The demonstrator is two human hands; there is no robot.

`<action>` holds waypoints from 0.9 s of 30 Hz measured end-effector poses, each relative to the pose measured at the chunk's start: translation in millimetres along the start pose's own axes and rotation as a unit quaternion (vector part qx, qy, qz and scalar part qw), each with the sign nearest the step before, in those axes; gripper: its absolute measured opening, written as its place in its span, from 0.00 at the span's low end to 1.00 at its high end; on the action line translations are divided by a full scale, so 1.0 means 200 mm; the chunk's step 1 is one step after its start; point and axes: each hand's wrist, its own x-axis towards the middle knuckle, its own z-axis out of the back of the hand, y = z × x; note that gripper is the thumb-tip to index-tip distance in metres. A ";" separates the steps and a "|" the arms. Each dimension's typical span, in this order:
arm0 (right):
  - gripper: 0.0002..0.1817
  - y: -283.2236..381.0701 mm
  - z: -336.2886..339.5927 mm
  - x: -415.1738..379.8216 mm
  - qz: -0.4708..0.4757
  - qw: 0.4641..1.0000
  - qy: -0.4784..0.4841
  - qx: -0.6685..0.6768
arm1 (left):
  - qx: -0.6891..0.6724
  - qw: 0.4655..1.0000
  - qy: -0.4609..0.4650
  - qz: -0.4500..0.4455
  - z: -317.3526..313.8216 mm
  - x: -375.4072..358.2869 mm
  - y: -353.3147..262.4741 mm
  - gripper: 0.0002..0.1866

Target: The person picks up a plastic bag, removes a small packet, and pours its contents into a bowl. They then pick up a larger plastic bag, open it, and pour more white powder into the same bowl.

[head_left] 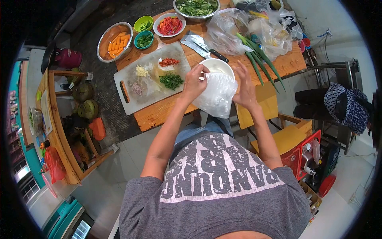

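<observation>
A white bowl (217,65) stands at the table's front edge. Over its near side hangs a clear plastic bag (217,93) with something white in it. My left hand (194,83) pinches the bag's rim at the bowl's left. On the right, my right hand (245,89) is beside the bag with its fingers apart. The cutting board (153,97) to the left bears chopped red chili (169,62), minced garlic (141,71), chopped shallot (137,89) and chopped green herbs (171,81). A cleaver (195,44) and a black-handled knife (217,54) lie behind the bowl.
Behind are bowls of carrots (118,44), green leaves (144,40), sliced red chilies (169,25) and cut greens (197,7). Plastic bags (229,30) and long green onions (260,55) lie at the right. Yellow chairs (264,105) stand beside the table; a person (346,105) is farther right.
</observation>
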 end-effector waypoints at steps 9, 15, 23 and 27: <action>0.22 0.07 -0.02 -0.09 0.180 0.977 0.010 -0.110 | -0.044 0.999 -0.002 0.026 -0.04 0.01 0.01 0.13; 0.23 0.15 0.08 0.01 -0.006 0.965 -0.033 0.259 | -0.022 0.999 0.026 0.020 -0.05 -0.04 0.05 0.11; 0.11 0.15 0.12 0.13 -0.121 0.949 -0.073 0.281 | 0.046 0.998 0.012 -0.033 -0.05 -0.03 0.05 0.16; 0.09 0.10 0.08 0.13 -0.143 0.942 -0.124 0.276 | -0.030 0.999 0.005 -0.019 -0.06 -0.05 0.01 0.17</action>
